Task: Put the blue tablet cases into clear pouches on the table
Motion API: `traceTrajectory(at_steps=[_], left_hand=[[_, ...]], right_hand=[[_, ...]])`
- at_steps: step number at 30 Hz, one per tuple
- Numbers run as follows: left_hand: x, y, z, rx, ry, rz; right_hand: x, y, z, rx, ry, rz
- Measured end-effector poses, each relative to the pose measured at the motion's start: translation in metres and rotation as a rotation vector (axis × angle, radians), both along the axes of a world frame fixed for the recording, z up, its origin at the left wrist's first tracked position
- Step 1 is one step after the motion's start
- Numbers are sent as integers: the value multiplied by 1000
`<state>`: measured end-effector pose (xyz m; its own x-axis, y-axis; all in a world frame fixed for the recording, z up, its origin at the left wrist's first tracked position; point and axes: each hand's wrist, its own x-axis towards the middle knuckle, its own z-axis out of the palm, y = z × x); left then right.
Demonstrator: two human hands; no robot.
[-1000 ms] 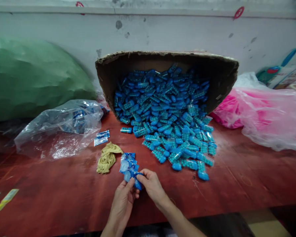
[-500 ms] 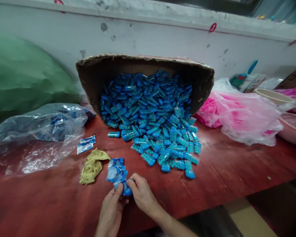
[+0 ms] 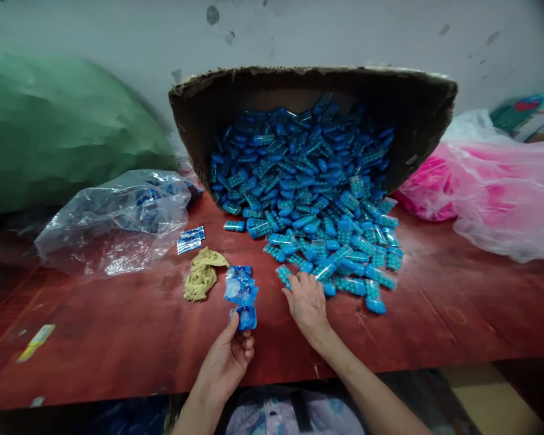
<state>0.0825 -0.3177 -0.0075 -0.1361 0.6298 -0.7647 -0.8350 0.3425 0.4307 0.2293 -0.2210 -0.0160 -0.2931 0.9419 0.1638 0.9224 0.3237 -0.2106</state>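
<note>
My left hand [image 3: 232, 349] pinches a small blue printed packet [image 3: 246, 318] between thumb and fingers, just above the red table. Beyond it lie several similar blue packets [image 3: 240, 291], overlapping in a short row. My right hand [image 3: 307, 302] is at the near left edge of a heap of small clear bottles [image 3: 308, 181], which have blue caps and teal beads inside. Its thumb stands apart from the bent fingers, which reach over a bottle [image 3: 283, 275] and partly hide it; whether they touch it is unclear.
A cardboard box [image 3: 188, 121] on its side spills the bottles onto the red table [image 3: 131, 338]. Left are a crumpled yellow-green cloth [image 3: 202, 275], blue-silver packets [image 3: 190, 240], a clear plastic bag [image 3: 118, 223] and a large green sack [image 3: 68, 133]. Pink bagged material [image 3: 494, 187] lies right.
My right hand has left the packet and moved right and forward to the bottles. The left hand still holds the packet. The view has tilted down and shifted left.
</note>
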Motion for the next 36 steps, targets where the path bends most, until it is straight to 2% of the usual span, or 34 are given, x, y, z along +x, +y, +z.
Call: traceTrajectory(at_steps=[6,9,12,15,18,21,24,26,29,31,33,36], left_hand=[[0,-4,6,-13,-70,1],[0,-4,6,-8,-23,18],[0,-4,4,25,137,6],[2,-3,3,106,257,-19],[5,-1,3,160,248,-34],[6,-1,3,188,196,-24],[5,-2,2,200,207,-51],[4,-4,1,154,204,-36],[3,-7,0,51,151,39],[4,-8,0,20,113,77],[5,-9,0,22,81,89],[5,-8,1,31,38,87]], right_hand=[[-3,-13,-3,-90,121,119],[-2,-18,2,-152,236,127],[-4,-24,15,-259,510,128],[-14,-30,23,-517,871,210],[-30,-33,17,-752,1128,268],[-42,-35,8,-768,1239,179],[-43,-37,8,-722,1198,188],[-36,-37,13,-609,1057,225],[-21,-32,16,-254,620,149],[-15,-27,12,-107,318,62],[-12,-23,5,-83,152,27],[-12,-18,-4,-108,186,47]])
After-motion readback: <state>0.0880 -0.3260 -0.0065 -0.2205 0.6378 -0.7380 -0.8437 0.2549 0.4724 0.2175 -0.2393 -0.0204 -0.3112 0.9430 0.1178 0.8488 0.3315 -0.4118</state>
